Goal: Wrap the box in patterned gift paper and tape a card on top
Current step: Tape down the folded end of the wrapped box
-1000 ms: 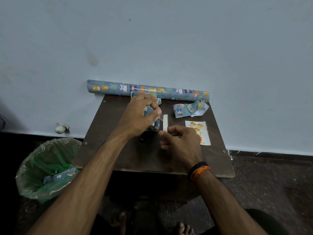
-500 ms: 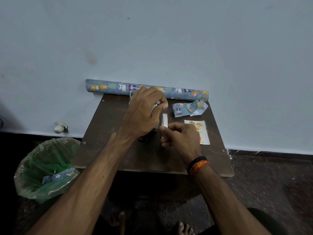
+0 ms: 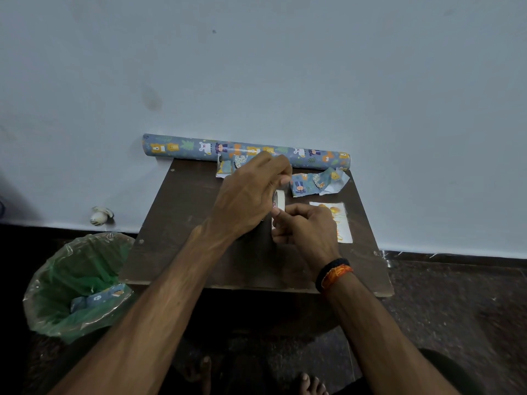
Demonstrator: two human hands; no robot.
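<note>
Now your left hand (image 3: 248, 195) sits higher and farther over the table than a second ago, its fingers curled at the top of the tape roll (image 3: 280, 200), thumb and fingertips pinched together there; whether they hold the roll's rim or a loose end of tape you cannot tell from here. Your right hand (image 3: 306, 228) grips the near side of the same roll, fingers curled round it, much as it did before, and it has drifted only slightly. The roll stands on edge between your two hands, above the middle of the dark table (image 3: 182, 223).

A second ago the wrapped box showed under your left fingers; now your left hand covers that spot, and only a patterned wrapped piece (image 3: 228, 166) peeks out at its far side, just beside the paper roll (image 3: 245, 151) that lies along the table's far edge against the wall. The crumpled paper scrap (image 3: 316, 183) lies right of your left hand, unchanged. The card (image 3: 340, 223) lies flat on the table to the right, partly hidden by your right hand. On the floor to the left, the bin (image 3: 77, 283) with its green liner holds a paper offcut, as before.
</note>
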